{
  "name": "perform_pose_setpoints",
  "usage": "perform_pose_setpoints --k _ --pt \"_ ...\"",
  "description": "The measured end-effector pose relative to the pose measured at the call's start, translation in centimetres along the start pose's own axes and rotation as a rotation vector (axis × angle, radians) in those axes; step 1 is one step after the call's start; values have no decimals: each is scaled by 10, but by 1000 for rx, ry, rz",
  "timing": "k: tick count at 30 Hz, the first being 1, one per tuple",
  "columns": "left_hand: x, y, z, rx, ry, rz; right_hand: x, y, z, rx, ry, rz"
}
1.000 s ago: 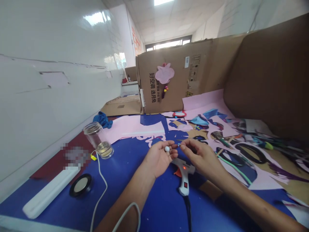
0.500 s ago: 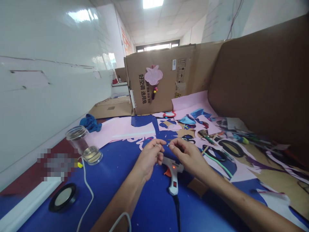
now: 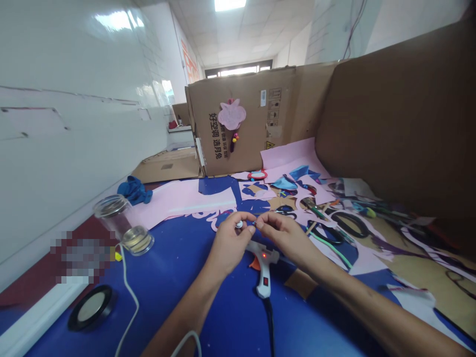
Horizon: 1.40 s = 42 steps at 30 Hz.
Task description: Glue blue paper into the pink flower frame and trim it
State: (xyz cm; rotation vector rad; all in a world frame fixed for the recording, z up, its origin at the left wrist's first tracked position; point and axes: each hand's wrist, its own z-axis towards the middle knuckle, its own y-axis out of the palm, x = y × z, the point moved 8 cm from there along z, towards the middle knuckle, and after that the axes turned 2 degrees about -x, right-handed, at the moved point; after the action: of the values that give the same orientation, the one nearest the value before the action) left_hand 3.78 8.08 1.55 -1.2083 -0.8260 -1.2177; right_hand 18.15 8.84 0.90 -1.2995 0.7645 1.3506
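Pinching a small white bead [image 3: 239, 224], the left hand [image 3: 228, 245] shows a closed grip; the right hand [image 3: 282, 238] closes on a tiny dark piece [image 3: 253, 224] just beside it, both above a hot glue gun [image 3: 263, 270] lying on the blue bench [image 3: 230, 322].

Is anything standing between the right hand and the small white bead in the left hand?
Nothing visible does. The right hand is close to the white bead in the left hand. The glue gun lies below both hands, outside that gap.

White round bead [image 3: 239, 224] and tiny dark-blue piece [image 3: 253, 223]
Pinched just apart, above a white hot glue gun [image 3: 263, 270], its red light on
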Motion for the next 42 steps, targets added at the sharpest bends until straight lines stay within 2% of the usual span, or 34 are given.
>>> perform_pose_setpoints --k 12,18,24,31,34,39,42 --pt "-3 -6 1 47 -20 45 -3 0 -1 -15 0 -17" --pt "-11 -8 2 71 -76 -5 -2 -5 -3 -5 42 101" --pt "-14 -7 1 81 -103 -32 -6 -3 -3 23 -58 -101" --pt "-17 -3 2 45 -116 -41 -10 -1 -6 50 -95 -206" --pt "-21 2 0 3 -195 -182 -8 -3 -5 61 -89 -224" --pt "-24 12 -6 -40 -356 -597 -4 -7 -3 99 -75 -169" --pt "-22 15 -6 -60 -377 -679 -4 -8 -2 106 -80 -130"
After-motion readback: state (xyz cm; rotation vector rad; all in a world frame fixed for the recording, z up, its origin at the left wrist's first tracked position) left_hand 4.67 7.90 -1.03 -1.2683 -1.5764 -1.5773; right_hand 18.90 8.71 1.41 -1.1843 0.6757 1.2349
